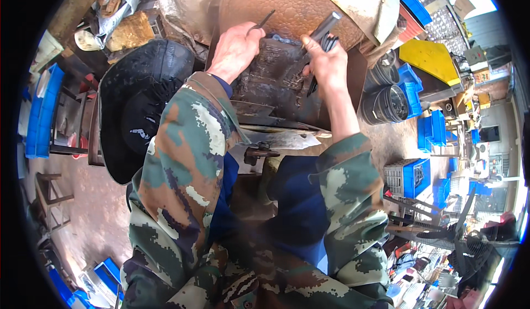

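Blue crates (411, 176) stand to the right, contents unclear. At the far counter (287, 11), the left hand (234, 49) has its grip clenched on a thin rod (264, 20); the right hand (326, 60) grasps a dark metal tool (323, 27) over the embossed metal sheet (276, 72).

Dark metal plate (276, 83) on workbench (292, 11)

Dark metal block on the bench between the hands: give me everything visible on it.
The dark metal block lies on a brown bench top, grey-black with a rough, uneven, slightly shiny surface that looks like worn or scorched steel. Its front edge faces the person. The left hand, holding a thin dark rod, rests at its left edge. The right hand, gripping a grey bar-like tool, sits over its right side. Its exact shape is unclear.
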A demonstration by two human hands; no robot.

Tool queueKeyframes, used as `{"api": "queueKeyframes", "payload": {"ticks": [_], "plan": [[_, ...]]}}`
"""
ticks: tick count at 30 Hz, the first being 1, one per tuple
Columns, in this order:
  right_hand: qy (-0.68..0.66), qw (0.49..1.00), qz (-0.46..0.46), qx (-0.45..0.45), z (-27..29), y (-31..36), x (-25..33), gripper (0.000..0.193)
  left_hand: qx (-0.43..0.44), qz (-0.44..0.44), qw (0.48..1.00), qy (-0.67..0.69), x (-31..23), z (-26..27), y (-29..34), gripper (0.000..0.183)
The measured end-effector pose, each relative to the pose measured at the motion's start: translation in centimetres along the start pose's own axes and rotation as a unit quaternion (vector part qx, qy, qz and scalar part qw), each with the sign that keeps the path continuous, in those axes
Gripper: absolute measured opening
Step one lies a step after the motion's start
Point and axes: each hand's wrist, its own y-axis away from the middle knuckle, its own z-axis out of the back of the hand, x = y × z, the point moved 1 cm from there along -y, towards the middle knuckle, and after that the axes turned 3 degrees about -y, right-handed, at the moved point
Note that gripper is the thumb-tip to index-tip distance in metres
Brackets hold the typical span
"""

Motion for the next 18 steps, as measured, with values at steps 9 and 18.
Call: {"api": "queueKeyframes", "payload": {"ticks": [9,18], "plan": [[-0.030,0.999,0.025,-0.022,-2.4,-6.4,-2.1,0.016,0.095,0.067,0.969,0.218,-2.4,-0.6,0.8,0.018],[0.016,0.998,0.058,-0.011,-0.8,-6.9,-2.9,0.024,0.346,-0.087,0.883,0.306,-10.6,-1.3,5.1,0.026]]}}
